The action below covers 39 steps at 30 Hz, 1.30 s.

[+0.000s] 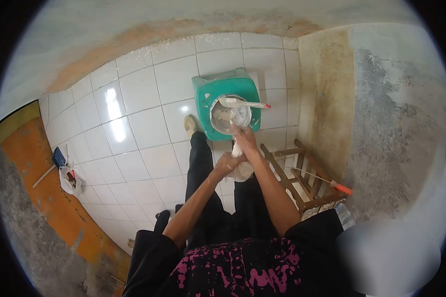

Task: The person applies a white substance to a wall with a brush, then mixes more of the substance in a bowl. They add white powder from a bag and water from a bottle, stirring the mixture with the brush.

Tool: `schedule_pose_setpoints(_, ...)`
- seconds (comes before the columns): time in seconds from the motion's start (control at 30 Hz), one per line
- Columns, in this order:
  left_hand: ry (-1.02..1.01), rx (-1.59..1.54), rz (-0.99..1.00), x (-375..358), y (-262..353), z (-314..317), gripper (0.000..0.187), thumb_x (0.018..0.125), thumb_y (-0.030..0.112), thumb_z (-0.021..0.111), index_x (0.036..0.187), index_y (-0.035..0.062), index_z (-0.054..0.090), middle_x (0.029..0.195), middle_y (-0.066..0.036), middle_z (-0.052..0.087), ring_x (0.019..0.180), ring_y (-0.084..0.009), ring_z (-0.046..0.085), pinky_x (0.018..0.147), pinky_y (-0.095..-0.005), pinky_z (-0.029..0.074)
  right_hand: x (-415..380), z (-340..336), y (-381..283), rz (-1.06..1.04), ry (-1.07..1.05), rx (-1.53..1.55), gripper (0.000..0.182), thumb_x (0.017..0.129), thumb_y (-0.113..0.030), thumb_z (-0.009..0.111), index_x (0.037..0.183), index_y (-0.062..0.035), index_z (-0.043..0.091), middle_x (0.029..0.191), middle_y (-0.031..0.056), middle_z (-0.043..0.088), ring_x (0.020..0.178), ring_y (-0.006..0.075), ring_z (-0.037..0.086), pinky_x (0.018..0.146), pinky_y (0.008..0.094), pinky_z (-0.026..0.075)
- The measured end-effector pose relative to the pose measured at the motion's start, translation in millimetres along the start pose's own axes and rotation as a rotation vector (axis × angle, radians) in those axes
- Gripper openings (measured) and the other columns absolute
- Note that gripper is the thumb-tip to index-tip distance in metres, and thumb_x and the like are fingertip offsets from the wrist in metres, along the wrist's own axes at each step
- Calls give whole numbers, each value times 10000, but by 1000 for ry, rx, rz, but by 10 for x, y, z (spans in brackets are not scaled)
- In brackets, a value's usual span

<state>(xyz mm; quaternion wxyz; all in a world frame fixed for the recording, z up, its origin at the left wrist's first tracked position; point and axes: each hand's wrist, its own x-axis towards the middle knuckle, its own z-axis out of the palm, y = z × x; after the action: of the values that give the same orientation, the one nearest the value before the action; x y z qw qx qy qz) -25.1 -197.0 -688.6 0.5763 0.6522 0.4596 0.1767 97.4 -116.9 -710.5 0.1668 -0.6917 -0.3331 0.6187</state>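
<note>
My left hand (225,165) is closed round the lower part of a crumpled white plastic bag (241,172), which hangs below it. Higher up, my right hand (246,138) grips the same bag near the bucket's rim. The bag looks twisted between the two hands, and its contents are hidden. Just beyond my hands a whitish bucket (213,119) stands on a green plastic stool (203,96). Whitish material and something pale and translucent show inside it. Across its top lies a paintbrush (250,104) with a white handle and red tip.
A wooden frame like an upturned stool (307,173) stands at the right, with an orange-handled tool (339,188) on it. At the left, a white bag (70,180) and a blue object (59,157) lie by the wall. White tiles (143,123) cover the floor.
</note>
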Motion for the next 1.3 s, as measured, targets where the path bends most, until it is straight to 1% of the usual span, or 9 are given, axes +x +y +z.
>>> schedule_pose_setpoints(0.17,-18,-762,-627,41,16,40,267,877,130,639,1131,185,703,844,-121,687,768,-244,692,648,-350,545,2,3,73,-29,-11,98,427,969,-390,576,896,-8,752,572,35,553,523,122,510,500,297,398)
schedule_pose_setpoints(0.2,-10,-216,-61,-51,-140,92,223,909,177,626,1111,145,715,831,-107,700,727,-220,690,627,-349,539,-10,30,105,-11,9,102,426,965,-392,580,893,-8,751,575,32,556,522,120,509,501,296,400)
schedule_pose_setpoints(0.23,-73,-554,-600,66,307,-210,267,889,146,624,1145,110,688,762,-98,685,644,-243,680,579,-366,527,15,47,93,-3,26,100,425,962,-393,584,889,-9,751,578,29,560,521,119,508,503,295,402)
schedule_pose_setpoints(0.3,57,-86,151,-42,-136,38,323,862,115,620,1183,99,654,738,-122,667,578,-284,660,541,-386,515,-19,48,17,-16,37,130,425,957,-392,587,881,-8,752,577,26,563,520,118,509,503,287,397)
schedule_pose_setpoints(0.37,102,-1,217,-30,-127,4,363,843,97,612,1204,129,634,719,-138,649,578,-309,652,531,-399,510,-61,-3,-38,78,2,82,391,959,-370,607,930,-5,745,705,30,641,570,87,506,544,262,415)
schedule_pose_setpoints(0.5,-75,-306,-261,14,-60,-54,283,922,290,612,1106,95,702,857,-134,706,744,-208,690,687,-331,545,5,4,12,33,-29,125,382,963,-356,601,916,-6,745,694,31,633,558,88,501,541,260,416)
schedule_pose_setpoints(0.93,-175,-38,-120,-146,-8,-307,328,847,126,623,1158,216,674,904,-177,681,811,-324,696,713,-387,557,-218,221,-114,10,139,230,325,974,-297,588,954,-7,735,663,9,576,558,94,472,516,259,378)
schedule_pose_setpoints(1.0,-290,-174,-492,-141,277,-541,281,916,282,591,1146,157,692,1000,-136,706,898,-248,694,839,-322,524,-240,266,-127,5,171,288,317,974,-292,588,969,-9,730,651,1,555,556,91,464,517,255,381)
schedule_pose_setpoints(1.3,-181,-206,-272,-443,-528,-424,500,806,350,694,1130,-28,650,979,-146,702,884,-235,687,805,-351,518,-437,697,-1,26,274,580,316,985,-300,582,948,-14,712,605,-31,467,525,75,433,480,248,373)
